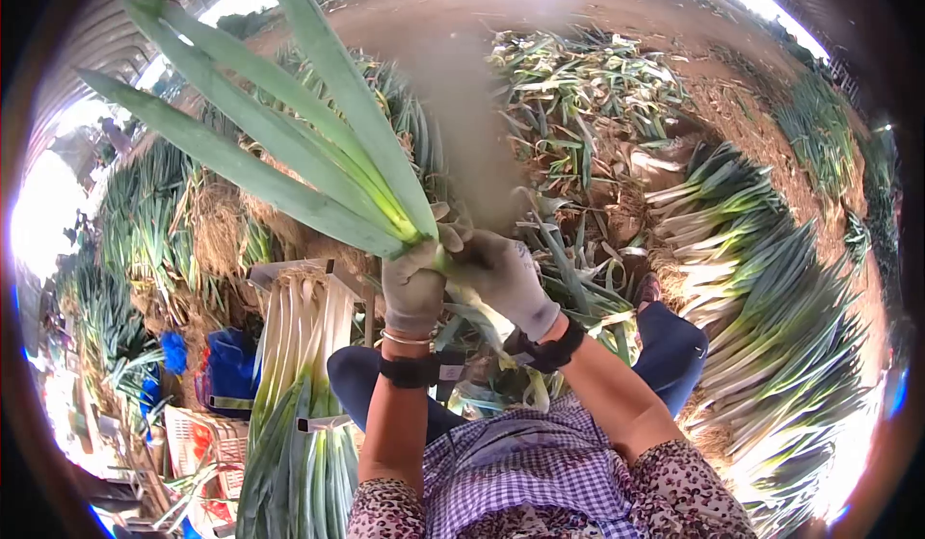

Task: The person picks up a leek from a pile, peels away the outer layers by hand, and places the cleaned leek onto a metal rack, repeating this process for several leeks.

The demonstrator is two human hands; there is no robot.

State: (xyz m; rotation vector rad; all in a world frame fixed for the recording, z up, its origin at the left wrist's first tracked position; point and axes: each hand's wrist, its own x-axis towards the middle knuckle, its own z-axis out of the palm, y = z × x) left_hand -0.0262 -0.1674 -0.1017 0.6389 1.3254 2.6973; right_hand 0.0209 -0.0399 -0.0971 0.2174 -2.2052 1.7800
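Observation:
A leek (332,149) is raised before me, its broad green leaves fanned toward the upper left. My left hand (412,287), in a pale soiled glove, is closed around it where the leaves meet the stem. Beside it, my right hand (501,274), gloved too, has its fingers bent against the same spot on the leek. Exactly what the right fingertips pinch is partly hidden. Below the hands, the pale stem runs down to the lower right. Left of my knee, a bundle of leeks (303,346) lies on a metal-ended stand (326,423).
A long row of leeks (761,289) lies on the ground to my right. Leaf trimmings (578,81) are heaped ahead, and more litter lies between my feet. At left are a blue bag (231,361), a pinkish basket (226,443) and stacked leeks (145,211).

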